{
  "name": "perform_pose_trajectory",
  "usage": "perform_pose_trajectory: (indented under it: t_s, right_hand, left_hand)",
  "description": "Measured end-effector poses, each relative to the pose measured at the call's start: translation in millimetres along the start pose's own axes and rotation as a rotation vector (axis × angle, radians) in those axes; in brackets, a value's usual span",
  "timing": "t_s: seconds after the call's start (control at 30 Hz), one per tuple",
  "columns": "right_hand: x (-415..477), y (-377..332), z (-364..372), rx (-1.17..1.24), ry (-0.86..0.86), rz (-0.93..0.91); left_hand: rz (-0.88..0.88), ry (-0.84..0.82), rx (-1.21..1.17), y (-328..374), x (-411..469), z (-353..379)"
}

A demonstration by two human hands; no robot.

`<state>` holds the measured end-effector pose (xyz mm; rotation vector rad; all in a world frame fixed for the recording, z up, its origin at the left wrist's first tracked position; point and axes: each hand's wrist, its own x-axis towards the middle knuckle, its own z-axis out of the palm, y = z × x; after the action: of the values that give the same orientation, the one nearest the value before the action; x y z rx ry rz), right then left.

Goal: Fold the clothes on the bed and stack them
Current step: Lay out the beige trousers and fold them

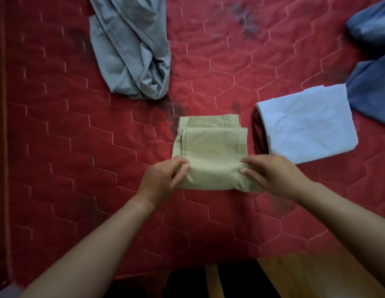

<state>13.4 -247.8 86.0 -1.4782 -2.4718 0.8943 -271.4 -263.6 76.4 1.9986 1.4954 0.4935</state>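
On the bed (79,147), folded khaki trousers (211,151) lie lengthwise near-to-far.

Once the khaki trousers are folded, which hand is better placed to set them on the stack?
Probably the right hand: it grips the khaki trousers on the side next to the light blue stack. The left hand grips the far side.

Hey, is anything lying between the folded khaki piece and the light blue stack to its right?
Nothing visible: only a narrow strip of bare red quilt separates the khaki piece from the light blue stack.
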Motion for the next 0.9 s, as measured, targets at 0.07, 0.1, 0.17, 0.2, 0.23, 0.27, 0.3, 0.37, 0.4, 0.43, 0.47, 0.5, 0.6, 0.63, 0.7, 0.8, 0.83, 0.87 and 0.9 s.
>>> perform_pose_trajectory:
  t_s: [0.07,0.1,0.17,0.2,0.23,0.27,0.3,0.37,0.4,0.43,0.47,0.5,0.6,0.63,0.7,0.8,0.83,0.87,0.9]
  right_hand:
    - [35,14,-8,-0.031,-0.007,0.036]
    - [55,24,-8,-0.028,0.015,0.064]
    - [92,45,1,-0.004,0.083,0.166]
    - [105,54,9,0.004,0.128,0.244]
    - [114,59,19,0.016,0.180,0.329]
    - [116,62,30,0.023,0.237,0.395]
    - [114,61,44,0.005,0.294,0.422]
    - [101,51,71,-0.088,0.365,0.405]
    - [94,45,82,-0.123,0.372,0.397]
    - [89,42,93,-0.149,0.356,0.399]
    - [85,40,102,-0.168,0.319,0.407]
    - [84,42,110,-0.178,0.268,0.418]
    - [94,59,125,-0.150,0.141,0.444]
    - [101,67,128,-0.140,0.119,0.444]
    - [116,80,134,-0.144,0.099,0.428]
    - [129,92,146,-0.157,0.110,0.430]
    - [130,94,149,-0.155,0.119,0.443]
    - [131,96,151,-0.151,0.128,0.450]
    - [132,97,151,-0.147,0.132,0.449]
  left_hand:
    - [-0.110,0.056,-0.008,-7,26,1]
    - [-0.182,0.089,-0.011,-13,43,5]
    - [-0.329,0.173,-0.026,-30,76,20]
    - [-0.394,0.207,-0.041,-39,91,29]
    - [-0.443,0.230,-0.050,-47,104,38]
    - [-0.475,0.241,-0.045,-54,116,47]
    - [-0.495,0.243,-0.025,-60,126,55]
    - [-0.528,0.235,0.043,-72,140,69]
    - [-0.545,0.231,0.071,-78,145,73]
    - [-0.564,0.232,0.088,-82,150,76]
    - [-0.584,0.241,0.090,-84,153,77]
    - [-0.593,0.264,0.078,-84,155,77]
    - [-0.388,0.295,0.200,-72,140,87]
    - [-0.242,0.229,0.300,-66,128,95]
    - [-0.075,0.019,0.438,-63,104,116]
    - [-0.371,-0.103,0.348,-83,98,139]
    - [-0.427,-0.082,0.320,-91,100,145]
    - [-0.435,-0.066,0.312,-96,102,149]
    - [-0.427,-0.068,0.311,-98,104,152]
